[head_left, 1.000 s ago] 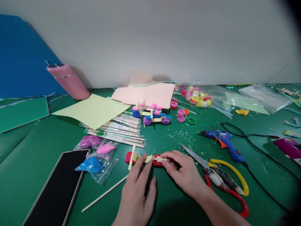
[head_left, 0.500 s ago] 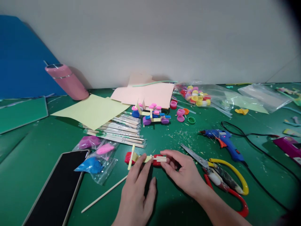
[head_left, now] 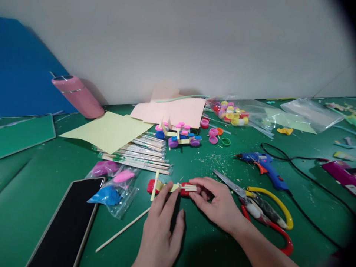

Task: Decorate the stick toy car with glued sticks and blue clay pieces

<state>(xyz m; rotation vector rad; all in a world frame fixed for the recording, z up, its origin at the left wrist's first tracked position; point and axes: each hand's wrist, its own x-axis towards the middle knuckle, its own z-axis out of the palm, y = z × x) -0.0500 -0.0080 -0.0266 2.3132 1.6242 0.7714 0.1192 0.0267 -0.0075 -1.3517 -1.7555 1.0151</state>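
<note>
A small cart of wooden sticks and red bottle caps [head_left: 155,186] lies on the green table in front of me. My left hand [head_left: 162,226] rests on it, fingers stretched forward and pressing on its middle. My right hand [head_left: 219,204] pinches the cart's right end, where short sticks lie across a red cap [head_left: 185,190]. A finished cart with pink, blue and purple caps [head_left: 179,136] stands farther back. A loose long stick [head_left: 122,230] lies by my left hand.
Scissors [head_left: 236,191] and yellow and red handled pliers [head_left: 274,218] lie right of my right hand, a blue glue gun [head_left: 263,165] with black cord behind them. Left are a tablet [head_left: 66,222], bags of balloons [head_left: 114,185], bundled sticks [head_left: 139,154], paper sheets [head_left: 108,129], a pink bottle [head_left: 78,95]. A bag of caps [head_left: 232,111] sits at the back.
Almost nothing has changed: both hands stay on the red-cap cart, with my right fingers shifting slightly at its right end.
</note>
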